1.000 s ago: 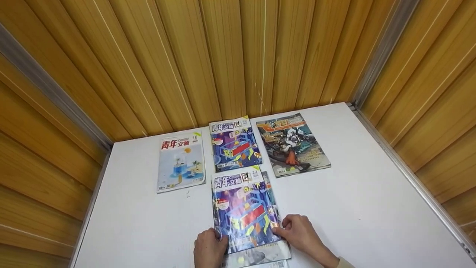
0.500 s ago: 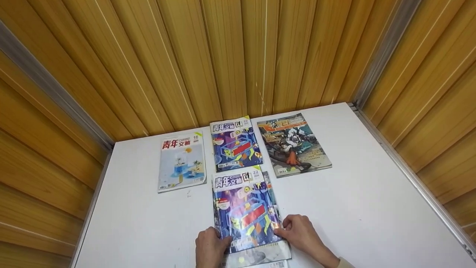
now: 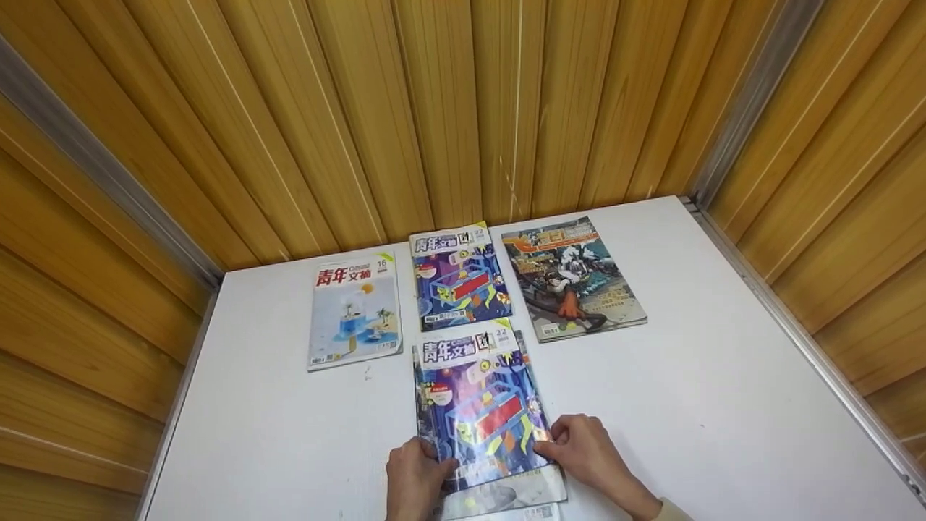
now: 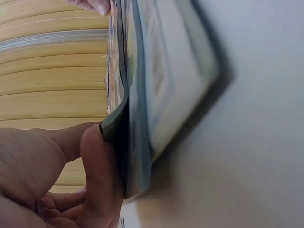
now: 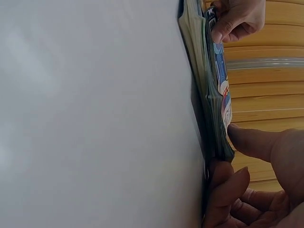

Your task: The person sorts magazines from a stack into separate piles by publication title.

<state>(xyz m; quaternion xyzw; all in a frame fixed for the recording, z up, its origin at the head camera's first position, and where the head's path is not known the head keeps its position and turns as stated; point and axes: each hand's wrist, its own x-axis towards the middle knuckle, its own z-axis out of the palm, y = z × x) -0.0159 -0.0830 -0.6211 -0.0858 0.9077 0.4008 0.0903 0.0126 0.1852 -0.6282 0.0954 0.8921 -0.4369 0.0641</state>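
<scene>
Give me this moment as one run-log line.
left hand: grips top magazine; right hand: grips opposite side; beneath: lower magazines; beyond: three magazines, white table

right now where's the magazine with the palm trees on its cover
In the head view, the palm-tree magazine lies on the white table, toward the left, beside the farther purple magazine.

Blue-purple magazine (image 3: 488, 420) (marked 22), cover up, overlapping a grey-covered magazine (image 3: 524, 488).

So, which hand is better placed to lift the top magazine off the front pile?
Probably the left hand: it pinches a bent-up edge of the top magazine, with a dark gap beneath. Near the right hand, the front pile looks tighter.
</scene>
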